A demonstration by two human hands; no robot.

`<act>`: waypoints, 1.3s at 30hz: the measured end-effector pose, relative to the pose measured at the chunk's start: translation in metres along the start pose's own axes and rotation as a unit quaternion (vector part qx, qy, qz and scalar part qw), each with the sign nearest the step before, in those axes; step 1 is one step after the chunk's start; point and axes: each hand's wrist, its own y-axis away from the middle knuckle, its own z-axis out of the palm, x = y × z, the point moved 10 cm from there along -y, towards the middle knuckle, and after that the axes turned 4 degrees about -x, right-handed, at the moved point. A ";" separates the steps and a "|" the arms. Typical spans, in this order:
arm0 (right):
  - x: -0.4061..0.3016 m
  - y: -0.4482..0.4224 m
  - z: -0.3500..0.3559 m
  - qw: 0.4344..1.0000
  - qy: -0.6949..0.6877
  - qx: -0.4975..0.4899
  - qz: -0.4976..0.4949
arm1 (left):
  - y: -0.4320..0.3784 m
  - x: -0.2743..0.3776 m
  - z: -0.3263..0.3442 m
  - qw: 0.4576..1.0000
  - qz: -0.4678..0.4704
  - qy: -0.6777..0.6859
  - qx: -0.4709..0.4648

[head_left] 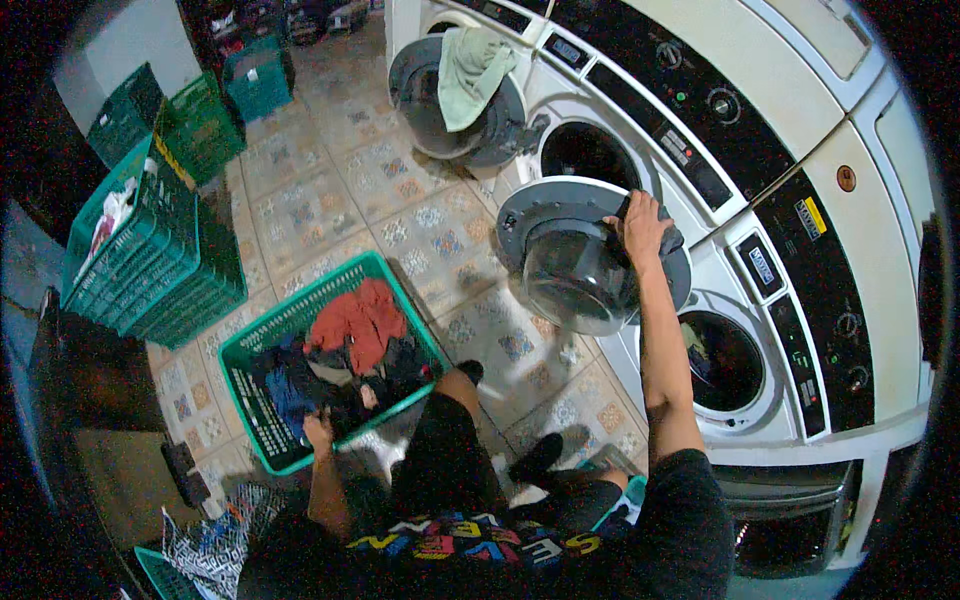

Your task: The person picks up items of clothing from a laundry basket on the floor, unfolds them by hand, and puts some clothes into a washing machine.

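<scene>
My right hand (645, 225) grips the upper edge of an open round washer door (581, 281), a grey ring with a clear bowl. Some dark material shows under my fingers; I cannot tell if it is cloth or part of the door. Reaching over the near rim of a green plastic laundry basket (373, 261), my left hand (318, 433) is among dark clothes, its fingertips hidden. The basket holds a red garment (367, 322), a blue garment (289, 394) and black clothing. Below my right forearm, a washer drum opening (720, 360) shows pale cloth inside.
Another open washer door (420, 90) has a pale green towel (472, 71) draped over it, beside a second drum opening (589, 154). Stacked green baskets (169, 277) stand on the patterned tile floor (307, 199) at left. A patterned cloth (217, 544) lies at lower left.
</scene>
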 end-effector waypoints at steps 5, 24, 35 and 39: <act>-0.009 0.091 -0.042 0.999 -0.035 0.002 -0.011 | -0.052 0.071 -0.035 0.986 -0.070 0.086 -0.126; 0.056 0.280 -0.134 0.960 -0.234 -0.061 -0.140 | -0.225 0.244 -0.347 0.940 0.022 0.328 0.094; -0.069 0.237 -0.264 0.836 -0.515 -0.100 -0.163 | -0.241 0.452 -0.469 0.858 0.283 0.417 -0.101; -0.153 0.209 -0.279 0.793 -0.568 0.015 -0.218 | -0.265 0.487 -0.490 0.815 0.302 0.484 -0.103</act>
